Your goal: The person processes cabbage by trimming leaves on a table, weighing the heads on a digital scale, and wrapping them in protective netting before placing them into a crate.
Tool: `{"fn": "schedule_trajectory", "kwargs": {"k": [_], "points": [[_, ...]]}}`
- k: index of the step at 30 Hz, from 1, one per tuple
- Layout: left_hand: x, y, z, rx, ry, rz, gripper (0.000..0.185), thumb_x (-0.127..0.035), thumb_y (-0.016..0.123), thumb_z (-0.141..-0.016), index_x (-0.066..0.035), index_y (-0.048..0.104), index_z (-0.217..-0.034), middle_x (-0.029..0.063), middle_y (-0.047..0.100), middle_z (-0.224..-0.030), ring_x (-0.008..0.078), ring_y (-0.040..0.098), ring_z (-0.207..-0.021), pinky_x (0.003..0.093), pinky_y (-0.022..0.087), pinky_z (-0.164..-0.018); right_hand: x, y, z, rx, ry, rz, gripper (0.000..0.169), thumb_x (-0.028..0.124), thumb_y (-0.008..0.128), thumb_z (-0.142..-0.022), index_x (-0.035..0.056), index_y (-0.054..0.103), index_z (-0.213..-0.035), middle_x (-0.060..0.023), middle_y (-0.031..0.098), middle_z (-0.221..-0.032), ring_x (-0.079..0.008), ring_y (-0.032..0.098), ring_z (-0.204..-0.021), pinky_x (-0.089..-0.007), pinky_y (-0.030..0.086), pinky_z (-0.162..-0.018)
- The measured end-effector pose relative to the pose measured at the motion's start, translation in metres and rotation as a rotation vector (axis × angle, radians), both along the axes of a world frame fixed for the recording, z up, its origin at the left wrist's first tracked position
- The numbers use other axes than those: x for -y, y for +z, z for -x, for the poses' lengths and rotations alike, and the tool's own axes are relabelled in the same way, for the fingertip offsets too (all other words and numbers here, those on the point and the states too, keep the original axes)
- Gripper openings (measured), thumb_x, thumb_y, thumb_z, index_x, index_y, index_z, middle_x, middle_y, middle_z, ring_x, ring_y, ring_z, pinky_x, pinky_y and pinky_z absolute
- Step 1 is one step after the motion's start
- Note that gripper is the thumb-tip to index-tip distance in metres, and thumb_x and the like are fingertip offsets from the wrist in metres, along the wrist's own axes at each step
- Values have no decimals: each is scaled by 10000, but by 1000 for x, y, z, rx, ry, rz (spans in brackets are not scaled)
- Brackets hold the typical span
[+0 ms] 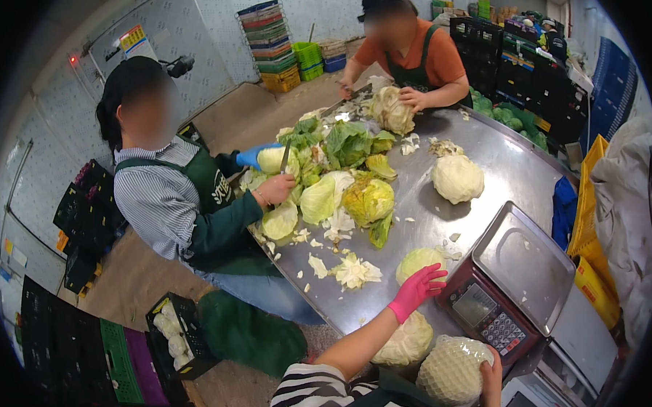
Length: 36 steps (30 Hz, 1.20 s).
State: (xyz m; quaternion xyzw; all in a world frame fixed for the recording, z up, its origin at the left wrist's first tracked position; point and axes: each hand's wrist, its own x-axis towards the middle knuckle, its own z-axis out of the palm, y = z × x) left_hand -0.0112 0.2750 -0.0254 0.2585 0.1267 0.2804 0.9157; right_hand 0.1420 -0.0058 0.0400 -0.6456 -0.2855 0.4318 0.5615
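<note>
My left hand, in a pink glove, is spread over the near edge of a pale green cabbage on the steel table. Whether it touches that cabbage I cannot tell. My bare right hand grips the side of a cabbage in a white foam net, close to my body; clear film seems to shine on its top. Another whitish cabbage lies under my left forearm, partly hidden. Right of my left hand stands a dark red digital scale with a bare steel pan.
A trimmed cabbage sits farther up the steel table. Loose leaves and untrimmed cabbages cover its left part. At left a co-worker holds a knife; another co-worker cuts at the far end. Yellow crates stand right.
</note>
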Motion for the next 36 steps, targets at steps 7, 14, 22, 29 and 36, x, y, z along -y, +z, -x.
{"fn": "schedule_trajectory", "kwargs": {"k": [7, 14, 22, 29, 36], "points": [[2, 2, 1, -17, 3, -2, 430, -336, 327, -943, -106, 385, -1302, 63, 502, -1234, 164, 555, -973, 296, 430, -853, 2, 0, 0, -73, -32, -29, 557, 277, 589, -756, -4, 422, -1207, -99, 530, -1093, -187, 503, -1007, -298, 378, -890], [1, 0, -5, -49, 17, -41, 434, -342, 315, -943, -110, 385, -1303, 65, 500, -1237, 169, 554, -976, 305, 435, -847, 5, -19, -11, -89, -18, -80, 592, 330, 598, -759, -11, 415, -1207, -101, 537, -1089, -190, 509, -996, -297, 389, -874], [5, -2, 2, -17, 15, -45, 429, -337, 306, -947, -111, 385, -1303, 70, 495, -1243, 171, 557, -972, 306, 437, -845, 7, -9, -4, -114, -6, -51, 553, 298, 568, -765, -13, 427, -1200, -105, 534, -1091, -194, 504, -1004, -297, 378, -885], [0, 0, 5, -69, 10, 11, 433, -325, 330, -943, -104, 371, -1313, 83, 491, -1245, 200, 553, -993, 321, 439, -859, 4, -14, -1, -62, -22, -33, 513, 186, 544, -747, 5, 426, -1212, -100, 527, -1108, -191, 504, -1013, -305, 389, -890], [-7, -11, -8, 41, -2, 14, 453, -346, 323, -946, -75, 363, -1307, 136, 413, -1312, 306, 431, -1159, 458, 347, -968, 27, -52, -13, -500, -157, -279, 524, 312, 571, -791, 35, 441, -1216, -109, 545, -1125, -211, 549, -982, -322, 436, -864]]}}
